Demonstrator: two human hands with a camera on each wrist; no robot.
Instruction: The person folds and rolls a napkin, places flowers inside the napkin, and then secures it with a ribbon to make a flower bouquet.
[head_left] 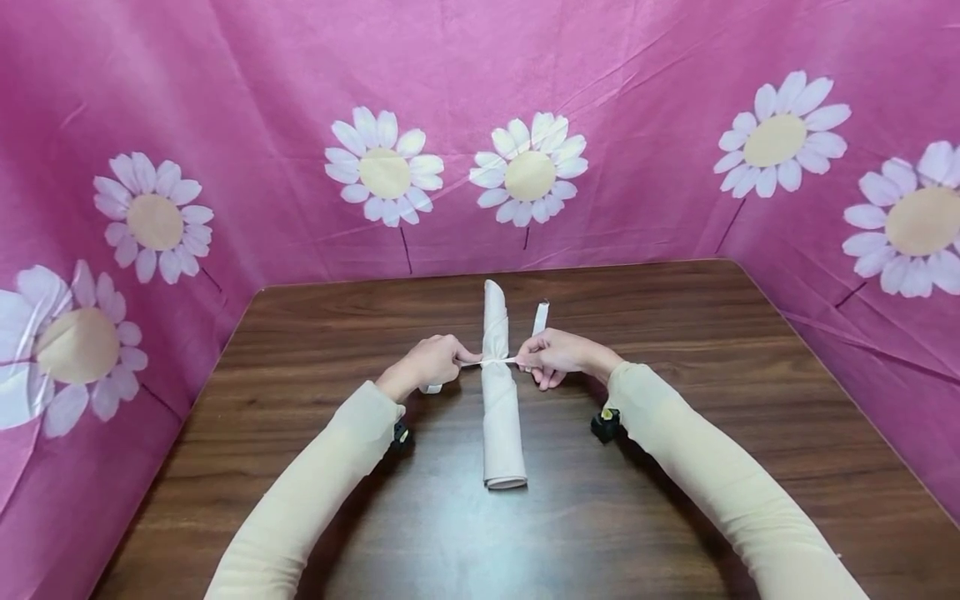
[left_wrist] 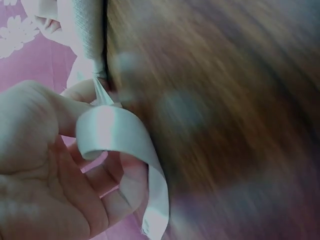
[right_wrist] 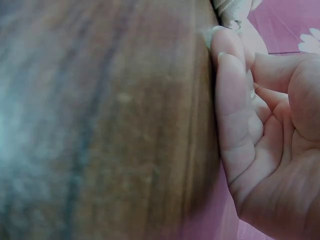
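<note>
A rolled cream cloth (head_left: 502, 425) lies lengthwise on the table, drawn in at its upper middle by a white ribbon (left_wrist: 117, 127). My left hand (head_left: 435, 360) is left of the roll and pinches one end of the ribbon between thumb and finger. From that pinch the ribbon curls over and its loose tail hangs past the fingers in the left wrist view. On the other side, my right hand (head_left: 557, 354) pinches the opposite end, with its tail (head_left: 541, 318) sticking up behind the hand. Between both hands the ribbon runs taut across the cloth.
The dark wood-grain table (head_left: 675, 500) carries the roll. A pink curtain (head_left: 465, 50) printed with large white daisies surrounds its back and sides. Small black devices (head_left: 606, 425) sit at both wrists, below the cream sleeves (head_left: 697, 467).
</note>
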